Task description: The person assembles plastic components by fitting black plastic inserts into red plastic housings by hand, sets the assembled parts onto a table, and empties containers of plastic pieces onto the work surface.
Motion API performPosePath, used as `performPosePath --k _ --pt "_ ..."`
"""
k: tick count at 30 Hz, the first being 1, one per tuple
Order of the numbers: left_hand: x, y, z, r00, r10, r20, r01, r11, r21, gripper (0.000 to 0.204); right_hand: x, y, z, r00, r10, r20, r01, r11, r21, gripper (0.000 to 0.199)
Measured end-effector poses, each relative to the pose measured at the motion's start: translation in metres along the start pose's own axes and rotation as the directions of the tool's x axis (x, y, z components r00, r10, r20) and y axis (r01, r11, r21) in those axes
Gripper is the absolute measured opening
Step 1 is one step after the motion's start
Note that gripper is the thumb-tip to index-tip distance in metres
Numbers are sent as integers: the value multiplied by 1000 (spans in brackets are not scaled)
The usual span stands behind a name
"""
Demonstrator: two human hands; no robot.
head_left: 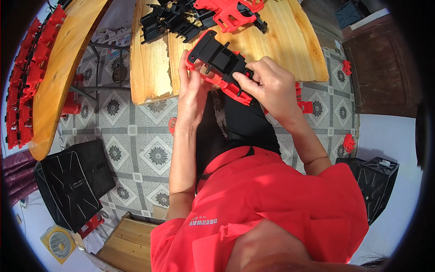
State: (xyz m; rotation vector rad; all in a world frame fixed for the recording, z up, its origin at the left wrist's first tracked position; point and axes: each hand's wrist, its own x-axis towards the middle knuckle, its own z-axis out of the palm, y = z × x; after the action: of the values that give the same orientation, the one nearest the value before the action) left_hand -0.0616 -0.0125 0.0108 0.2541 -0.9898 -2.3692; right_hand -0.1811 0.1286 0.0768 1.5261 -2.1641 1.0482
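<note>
Above my lap, near the wooden table's front edge, I hold a red plastic frame (237,93) with a black plastic part (216,56) seated in it. My left hand (192,90) supports the frame's left side from beneath, its fingers partly hidden behind it. Thumb and bent fingers of my right hand (270,84) pinch the right end, the thumb lying on the black part. Just beyond, several loose black plastic parts (174,22) lie in a pile on the table, with another red frame (231,13) beside them.
The wooden table (290,41) stands in front of me. At the left, a second wooden table (68,59) carries a long row of red and black parts (29,86). Black crates (70,181) sit at lower left and a black box (375,181) at right. Red pieces (348,143) lie on the tiled floor.
</note>
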Motion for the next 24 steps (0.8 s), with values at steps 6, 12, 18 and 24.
performPosePath --k 6,12,18,24 --pt "4 -7 10 978 99 -185 -70 985 158 86 2 5 3 982 8 190 -51 973 225 36" --pt "5 -23 -5 921 288 -260 -196 924 329 78 -14 26 27 862 180 473 -473 619 627 62" --pt "11 -5 -19 809 428 -402 -221 856 467 44 -5 21 58 910 147 387 -351 769 534 64" --pt "86 41 -77 875 240 -421 -71 923 379 40 73 86 80 970 46 -238 -84 984 -155 82"
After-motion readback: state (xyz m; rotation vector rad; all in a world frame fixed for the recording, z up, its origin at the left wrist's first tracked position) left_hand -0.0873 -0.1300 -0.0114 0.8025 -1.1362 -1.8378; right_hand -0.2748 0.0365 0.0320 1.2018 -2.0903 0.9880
